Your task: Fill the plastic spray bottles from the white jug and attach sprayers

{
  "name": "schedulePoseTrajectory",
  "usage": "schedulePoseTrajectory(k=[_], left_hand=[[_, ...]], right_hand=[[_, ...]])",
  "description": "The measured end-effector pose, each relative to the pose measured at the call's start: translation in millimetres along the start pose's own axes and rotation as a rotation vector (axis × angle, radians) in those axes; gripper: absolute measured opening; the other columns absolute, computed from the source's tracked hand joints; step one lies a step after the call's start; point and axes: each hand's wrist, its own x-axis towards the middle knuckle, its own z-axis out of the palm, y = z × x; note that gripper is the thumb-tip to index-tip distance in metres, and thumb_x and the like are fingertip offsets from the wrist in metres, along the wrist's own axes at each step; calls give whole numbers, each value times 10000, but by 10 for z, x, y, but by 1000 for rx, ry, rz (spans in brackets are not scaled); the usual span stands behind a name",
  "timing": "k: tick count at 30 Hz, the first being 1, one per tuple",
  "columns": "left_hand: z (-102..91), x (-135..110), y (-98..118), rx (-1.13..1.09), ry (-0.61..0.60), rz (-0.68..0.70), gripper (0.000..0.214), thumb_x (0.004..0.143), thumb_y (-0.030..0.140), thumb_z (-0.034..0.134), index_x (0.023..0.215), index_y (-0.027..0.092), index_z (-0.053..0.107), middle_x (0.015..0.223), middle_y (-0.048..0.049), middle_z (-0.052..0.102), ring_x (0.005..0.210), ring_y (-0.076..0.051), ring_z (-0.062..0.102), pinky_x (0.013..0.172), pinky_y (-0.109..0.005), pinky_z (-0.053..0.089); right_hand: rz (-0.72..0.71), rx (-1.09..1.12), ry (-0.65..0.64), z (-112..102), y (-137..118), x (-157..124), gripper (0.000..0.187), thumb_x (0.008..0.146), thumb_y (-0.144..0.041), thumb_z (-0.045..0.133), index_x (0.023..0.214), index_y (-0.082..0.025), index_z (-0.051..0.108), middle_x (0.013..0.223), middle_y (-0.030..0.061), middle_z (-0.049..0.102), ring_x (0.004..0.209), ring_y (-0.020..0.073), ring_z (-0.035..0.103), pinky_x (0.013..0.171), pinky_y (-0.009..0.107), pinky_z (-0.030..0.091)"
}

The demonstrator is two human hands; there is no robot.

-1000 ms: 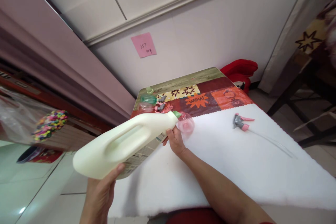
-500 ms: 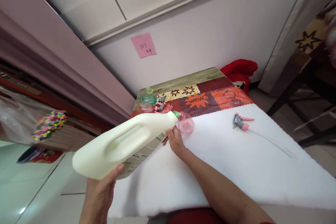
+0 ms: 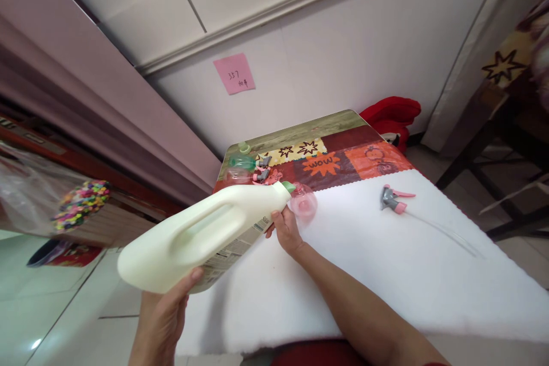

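A large pale-green jug [image 3: 171, 246] with a moulded handle lies tilted across my view, its green spout [image 3: 288, 186] at the mouth of a clear pink spray bottle [image 3: 304, 206]. My left hand [image 3: 171, 297] supports the jug near its base, thumb on the label side. Close to the jug's neck, my right hand [image 3: 285, 229] grips it from the near side; some fingers are hidden beneath it. Whether liquid flows cannot be made out. A grey and pink spray trigger [image 3: 393, 199] with a long clear tube lies on the white sheet to the right.
A white sheet [image 3: 364, 274] covers the near table; a patterned cloth [image 3: 360, 163] lies beyond. At the back left are a green spray bottle [image 3: 241, 162], a clear pinkish one [image 3: 238, 175] and a small green cap [image 3: 244, 147]. A dark stool [image 3: 476, 166] stands right.
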Motion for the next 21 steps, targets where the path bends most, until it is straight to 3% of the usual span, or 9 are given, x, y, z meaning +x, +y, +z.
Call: schedulePoseTrajectory(k=[7,16,21], left_hand=[[0,-2,-4,0,1,9,832,560,266,925,1344,214,651,1285,-53,724,1268,-331,616,986,-312,583],[27,-17,22,3,-1,14,794,549,270,932,1300,206,682,1248,-60,744,1253,-361,626,1039,-388,565],[20,-18,25,-6,2,8,807,549,266,935,1307,190,670,1286,-70,731,1255,-328,630,999,-310,573]], right_hand=[[-8,7,-7,0,-8,0,619,848,-761,550,1058,-180,518,641,-20,659,418,142,624,345,217,462],[-1,0,-6,4,-24,-3,619,847,-767,544,1042,-181,512,629,-24,644,420,143,623,352,222,461],[8,9,-7,8,-7,-2,626,840,-767,551,1053,-180,506,651,-22,655,420,139,621,352,221,467]])
